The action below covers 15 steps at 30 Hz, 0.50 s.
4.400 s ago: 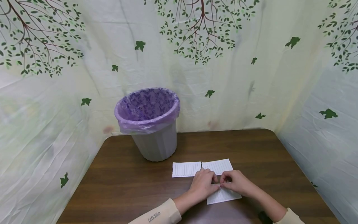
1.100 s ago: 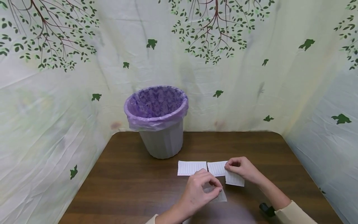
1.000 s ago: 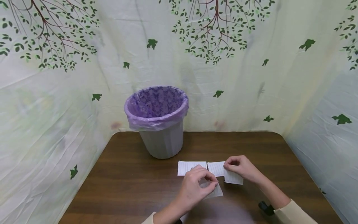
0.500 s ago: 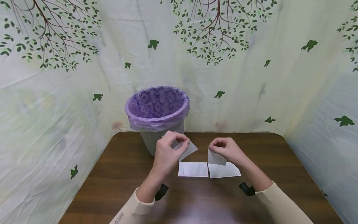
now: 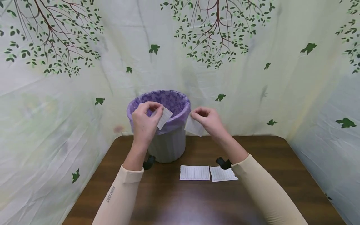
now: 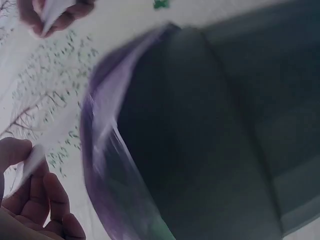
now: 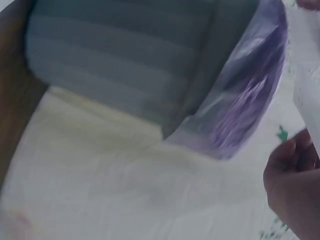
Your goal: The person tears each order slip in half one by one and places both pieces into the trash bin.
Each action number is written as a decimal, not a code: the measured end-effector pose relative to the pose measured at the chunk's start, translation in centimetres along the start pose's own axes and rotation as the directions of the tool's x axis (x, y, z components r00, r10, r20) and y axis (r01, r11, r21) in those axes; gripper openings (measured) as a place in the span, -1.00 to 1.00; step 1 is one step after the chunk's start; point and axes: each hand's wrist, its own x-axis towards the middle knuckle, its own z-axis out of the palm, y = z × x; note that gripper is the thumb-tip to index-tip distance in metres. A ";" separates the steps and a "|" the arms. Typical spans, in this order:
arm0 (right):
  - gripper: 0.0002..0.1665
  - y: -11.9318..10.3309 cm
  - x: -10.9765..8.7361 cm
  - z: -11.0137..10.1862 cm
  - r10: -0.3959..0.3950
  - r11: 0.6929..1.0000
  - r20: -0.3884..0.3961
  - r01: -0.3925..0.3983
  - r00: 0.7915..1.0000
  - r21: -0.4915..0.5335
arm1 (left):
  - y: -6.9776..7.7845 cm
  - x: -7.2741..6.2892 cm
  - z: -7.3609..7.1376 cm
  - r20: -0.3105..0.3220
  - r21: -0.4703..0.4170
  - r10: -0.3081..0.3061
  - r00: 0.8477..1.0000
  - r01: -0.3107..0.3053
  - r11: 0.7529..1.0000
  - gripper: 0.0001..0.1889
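Note:
My left hand (image 5: 144, 125) pinches a small piece of lined paper (image 5: 165, 118) between thumb and fingertips, raised in front of the bin's opening. A second paper piece (image 5: 194, 126) hangs from the thumb and fingertips of my right hand (image 5: 209, 120), just right of the bin's rim. The grey waste bin (image 5: 168, 147) wears a purple bag (image 5: 180, 120) folded over its rim. In the left wrist view, the left hand (image 6: 37, 200) with its paper is beside the bag's rim. The right wrist view has the right hand (image 7: 295, 185) at the right edge, pinching its piece.
Two ruled paper pieces, one at left (image 5: 195, 172) and one at right (image 5: 222, 174), lie side by side on the brown wooden table (image 5: 180, 200). A leaf-patterned cloth (image 5: 239, 78) hangs behind. Each wrist carries a dark camera mount.
Both hands have lifted their paper pieces off the table and moved up and forward to the bin, the left toward the opening, the right beside the rim. The other two pieces stay on the table.

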 end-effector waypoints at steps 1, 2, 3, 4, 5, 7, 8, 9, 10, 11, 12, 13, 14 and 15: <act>-0.80 -0.5 0.4 0.5 0.001 1.000 -0.021 -0.001 1.000 0.025 | -0.3 0.5 -0.1 -0.018 0.016 -0.007 1.000 0.007 1.000 -0.88; -0.81 -0.9 0.9 1.0 0.005 0.998 -0.044 -0.003 0.999 0.055 | -0.5 0.9 -0.2 -0.033 0.031 -0.019 0.999 0.020 0.999 -0.88; -0.81 -1.4 1.3 1.5 0.009 0.997 -0.065 -0.004 0.998 0.083 | -0.8 1.4 -0.3 -0.047 0.043 -0.032 0.998 0.034 0.998 -0.87; -0.82 -1.9 1.8 2.0 0.016 0.994 -0.083 -0.007 0.996 0.111 | -1.0 1.9 -0.5 -0.059 0.049 -0.045 0.997 0.048 0.998 -0.86; -0.82 -2.4 2.2 2.5 0.020 0.991 -0.103 -0.006 0.994 0.131 | -1.1 2.3 -0.6 -0.072 0.054 -0.061 0.996 0.065 0.996 -0.86; -0.81 -3.5 3.1 3.3 0.028 0.987 -0.146 -0.004 0.989 0.159 | -1.3 3.1 -0.8 -0.091 0.061 -0.090 0.992 0.096 0.994 -0.85; -0.80 -3.9 3.6 3.7 0.024 0.986 -0.168 0.004 0.985 0.166 | -1.3 3.5 -0.8 -0.096 0.061 -0.101 0.990 0.107 0.992 -0.84; -0.79 -4.3 4.0 4.1 0.019 0.986 -0.191 0.014 0.981 0.167 | -1.3 3.9 -0.9 -0.101 0.065 -0.109 0.989 0.116 0.991 -0.84; -0.79 -4.6 4.5 4.5 0.010 0.986 -0.211 0.026 0.978 0.166 | -1.4 4.2 -0.9 -0.106 0.069 -0.114 0.988 0.122 0.990 -0.83; -0.78 -4.9 4.9 4.9 0.000 0.987 -0.228 0.037 0.974 0.159 | -1.5 4.4 -1.0 -0.110 0.077 -0.120 0.987 0.129 0.989 -0.83; -0.78 -5.0 5.4 5.3 -0.009 0.987 -0.243 0.049 0.970 0.156 | -1.6 4.6 -1.0 -0.112 0.086 -0.122 0.986 0.132 0.987 -0.83; -0.78 -5.1 5.8 5.6 -0.021 0.987 -0.254 0.060 0.967 0.149 | -1.7 4.8 -1.0 -0.113 0.095 -0.122 0.986 0.133 0.987 -0.83; -0.79 -5.1 6.1 5.9 -0.031 0.987 -0.261 0.070 0.965 0.143 | -1.9 5.0 -1.0 -0.113 0.104 -0.120 0.986 0.132 0.986 -0.83; -0.79 -5.0 6.5 6.2 -0.041 0.988 -0.264 0.078 0.964 0.133 | -2.1 5.0 -0.9 -0.114 0.115 -0.122 0.986 0.135 0.984 -0.83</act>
